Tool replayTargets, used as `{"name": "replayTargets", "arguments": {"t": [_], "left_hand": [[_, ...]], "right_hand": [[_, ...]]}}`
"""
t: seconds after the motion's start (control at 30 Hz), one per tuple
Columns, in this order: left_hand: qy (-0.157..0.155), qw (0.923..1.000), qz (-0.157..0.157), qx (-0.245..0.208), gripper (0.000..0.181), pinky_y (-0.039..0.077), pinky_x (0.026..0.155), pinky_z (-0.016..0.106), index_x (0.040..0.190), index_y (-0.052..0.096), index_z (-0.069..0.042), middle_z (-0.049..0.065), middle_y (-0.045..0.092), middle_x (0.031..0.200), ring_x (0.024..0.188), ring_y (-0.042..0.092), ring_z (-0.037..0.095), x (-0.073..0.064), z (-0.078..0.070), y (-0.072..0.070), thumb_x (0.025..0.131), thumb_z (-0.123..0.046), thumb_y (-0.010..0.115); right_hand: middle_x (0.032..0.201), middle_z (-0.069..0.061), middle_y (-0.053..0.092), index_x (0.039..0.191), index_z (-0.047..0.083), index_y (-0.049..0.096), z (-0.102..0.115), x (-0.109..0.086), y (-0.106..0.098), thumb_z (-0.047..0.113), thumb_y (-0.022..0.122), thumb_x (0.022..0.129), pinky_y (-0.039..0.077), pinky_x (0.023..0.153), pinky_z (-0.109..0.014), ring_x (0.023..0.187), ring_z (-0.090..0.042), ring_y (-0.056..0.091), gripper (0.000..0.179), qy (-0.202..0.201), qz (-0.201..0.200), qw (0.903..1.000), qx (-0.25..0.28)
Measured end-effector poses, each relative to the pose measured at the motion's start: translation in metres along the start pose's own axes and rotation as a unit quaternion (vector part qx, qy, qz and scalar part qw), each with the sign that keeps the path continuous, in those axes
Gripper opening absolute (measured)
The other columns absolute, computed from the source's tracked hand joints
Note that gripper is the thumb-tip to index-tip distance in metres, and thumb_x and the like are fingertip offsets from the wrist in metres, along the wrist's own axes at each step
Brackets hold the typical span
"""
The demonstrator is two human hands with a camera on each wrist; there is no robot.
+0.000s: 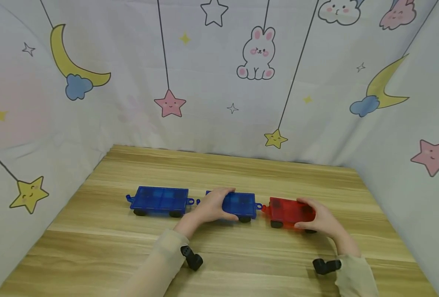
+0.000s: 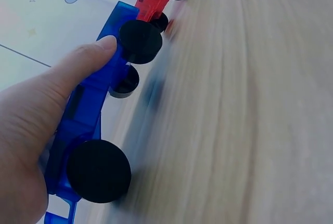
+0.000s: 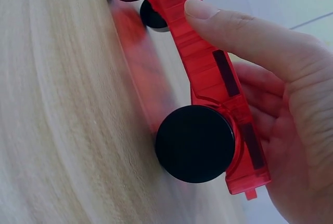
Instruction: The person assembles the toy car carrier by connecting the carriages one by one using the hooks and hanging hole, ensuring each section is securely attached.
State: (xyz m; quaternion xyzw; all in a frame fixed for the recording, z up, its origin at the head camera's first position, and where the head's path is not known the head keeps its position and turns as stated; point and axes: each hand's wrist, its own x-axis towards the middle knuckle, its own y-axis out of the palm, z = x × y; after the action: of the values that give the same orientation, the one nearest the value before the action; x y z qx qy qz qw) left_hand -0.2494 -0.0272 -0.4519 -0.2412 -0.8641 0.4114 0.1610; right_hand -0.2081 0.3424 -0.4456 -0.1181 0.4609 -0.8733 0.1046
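My left hand [image 1: 212, 205] grips the middle blue toy wagon [image 1: 241, 203] across its width, thumb along the near side. The left wrist view shows this wagon's black wheels [image 2: 99, 171] close over the wood. My right hand [image 1: 321, 218] holds a red toy wagon [image 1: 287, 210] by its right end, the thumb [image 3: 200, 11] on the side. The red wagon's hook [image 1: 265, 208] meets the blue wagon's loop [image 1: 259, 206]. Left of my left hand stands a longer blue wagon [image 1: 160, 199], its loop [image 1: 191, 201] just short of the middle wagon's hook.
The wagons stand in a row across a wood-grain table [image 1: 219, 169]. White cloth [image 1: 130, 123] printed with moons, stars and a rabbit closes off the back and both sides. A black wrist camera [image 1: 192, 258] sits on the left sleeve, another [image 1: 326, 266] on the right.
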Motion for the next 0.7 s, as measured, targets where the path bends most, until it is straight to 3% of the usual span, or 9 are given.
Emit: {"name": "replayTargets", "arguments": {"t": [0.7], "left_hand": [[0.001,0.9999,-0.005,-0.012,0.092,0.036,0.113,0.051,0.150,0.040,-0.008,0.011,0.044,0.151,0.141,0.040,0.032,-0.0008,0.0001,0.0012,0.077,-0.046,0.082]], "right_hand": [[0.139,-0.028,0.051,0.140,-0.004,0.049,0.0066,0.0039,0.0017,0.033,0.086,0.073,0.043,0.099,-0.060,0.124,-0.046,0.050,0.085,0.009,0.013,0.9999,-0.003]]}}
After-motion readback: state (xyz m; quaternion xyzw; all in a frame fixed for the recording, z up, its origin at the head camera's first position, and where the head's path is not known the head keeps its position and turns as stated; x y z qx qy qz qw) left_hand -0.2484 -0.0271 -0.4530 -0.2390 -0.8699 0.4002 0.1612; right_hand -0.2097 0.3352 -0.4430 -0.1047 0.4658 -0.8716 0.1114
